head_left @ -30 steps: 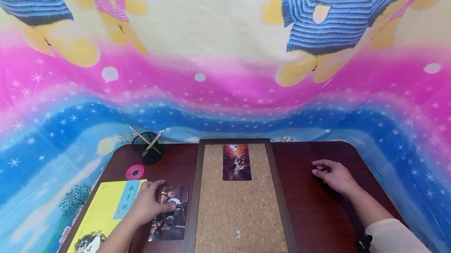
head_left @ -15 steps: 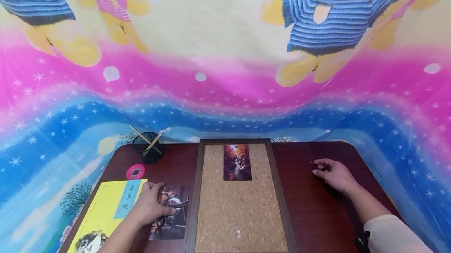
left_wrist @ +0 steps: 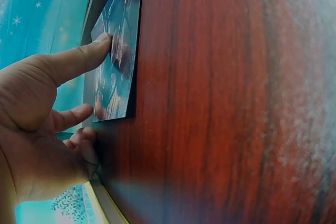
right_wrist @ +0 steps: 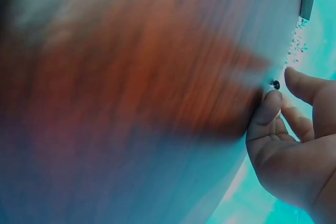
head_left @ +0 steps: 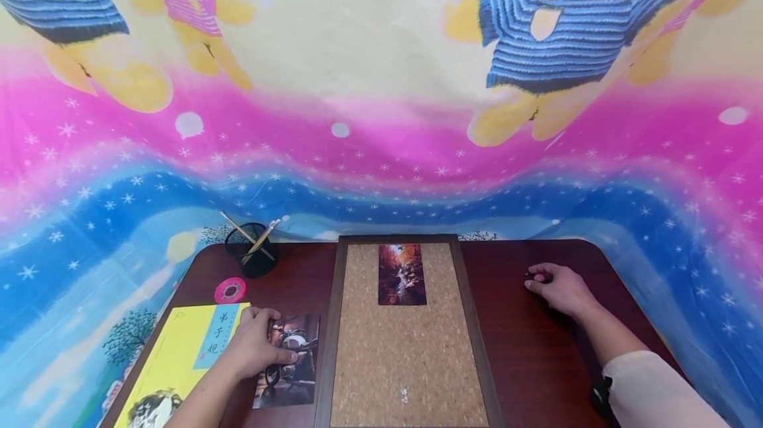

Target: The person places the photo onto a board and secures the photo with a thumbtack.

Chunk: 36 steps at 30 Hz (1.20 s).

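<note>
My left hand [head_left: 256, 345] rests at the upper left corner of a motorbike photo [head_left: 301, 375]. In the left wrist view, its thumb [left_wrist: 89, 56] lies on the photo's face, and the other fingers are by its edge. The photo lies on the table, between a yellow book and a corkboard. On the table's right side, my right hand [head_left: 563, 289] has its thumb and a finger either side of a small black object [right_wrist: 276, 84], round-headed like a pin. A slim gap shows between that object and one fingertip.
The framed corkboard [head_left: 411, 348] stretches along the middle of the table [head_left: 507, 342], bearing a forest stream photo [head_left: 402, 275]. At left lie the yellow book [head_left: 173, 342] and a pink tape roll [head_left: 230, 290]. Behind them stands a black mesh cup [head_left: 259, 259] with pencils. A printed cloth [head_left: 381, 70] hangs behind.
The right hand has shifted slightly left, and its fingertips have drawn in around the small black object. The left hand and the motorbike photo have hardly moved.
</note>
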Each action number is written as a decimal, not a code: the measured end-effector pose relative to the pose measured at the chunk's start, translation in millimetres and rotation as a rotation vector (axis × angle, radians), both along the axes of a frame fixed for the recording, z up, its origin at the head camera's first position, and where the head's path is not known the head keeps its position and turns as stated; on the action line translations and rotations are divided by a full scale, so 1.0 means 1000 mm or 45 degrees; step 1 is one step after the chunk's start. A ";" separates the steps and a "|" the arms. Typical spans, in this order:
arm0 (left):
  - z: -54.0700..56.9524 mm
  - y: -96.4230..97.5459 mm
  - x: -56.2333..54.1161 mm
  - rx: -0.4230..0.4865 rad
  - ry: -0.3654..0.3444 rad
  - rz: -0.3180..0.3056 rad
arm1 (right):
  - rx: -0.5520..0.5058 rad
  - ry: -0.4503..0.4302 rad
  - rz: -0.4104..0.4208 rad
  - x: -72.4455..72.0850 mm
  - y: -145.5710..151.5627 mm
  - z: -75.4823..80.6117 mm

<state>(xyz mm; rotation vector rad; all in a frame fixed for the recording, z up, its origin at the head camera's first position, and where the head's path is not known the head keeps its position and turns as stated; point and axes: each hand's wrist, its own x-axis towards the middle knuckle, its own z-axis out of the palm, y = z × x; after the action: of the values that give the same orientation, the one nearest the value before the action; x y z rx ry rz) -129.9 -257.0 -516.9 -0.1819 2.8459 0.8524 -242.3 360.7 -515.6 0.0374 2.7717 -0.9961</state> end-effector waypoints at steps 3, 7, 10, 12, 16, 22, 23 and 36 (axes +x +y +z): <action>-0.001 0.000 -0.001 -0.005 -0.004 -0.003 | 0.058 0.014 -0.008 -0.004 -0.001 -0.001; -0.001 0.000 -0.001 -0.004 -0.014 -0.003 | 0.124 0.033 -0.014 -0.007 -0.001 -0.003; 0.000 0.000 -0.002 0.000 -0.023 0.001 | 0.134 0.027 -0.022 -0.009 -0.001 -0.004; 0.000 0.000 -0.003 0.003 -0.022 -0.001 | 0.144 0.031 -0.030 -0.010 -0.001 -0.004; 0.001 0.000 -0.003 -0.001 -0.008 -0.017 | 0.166 0.045 -0.046 -0.011 -0.003 -0.004; 0.005 0.004 0.000 -0.008 -0.001 -0.015 | 0.174 0.051 -0.060 -0.012 -0.007 -0.003; 0.005 0.005 0.000 -0.008 0.000 -0.011 | 0.176 0.051 -0.062 -0.012 -0.007 -0.003; 0.004 0.009 0.002 0.074 0.051 0.048 | 0.119 0.039 -0.049 -0.012 -0.007 -0.003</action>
<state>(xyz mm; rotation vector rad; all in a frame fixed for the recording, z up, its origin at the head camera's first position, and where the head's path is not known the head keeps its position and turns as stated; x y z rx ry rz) -128.1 -247.8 -512.6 -0.2141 2.8587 0.9559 -254.4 354.1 -518.8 0.0904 2.8542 -0.8821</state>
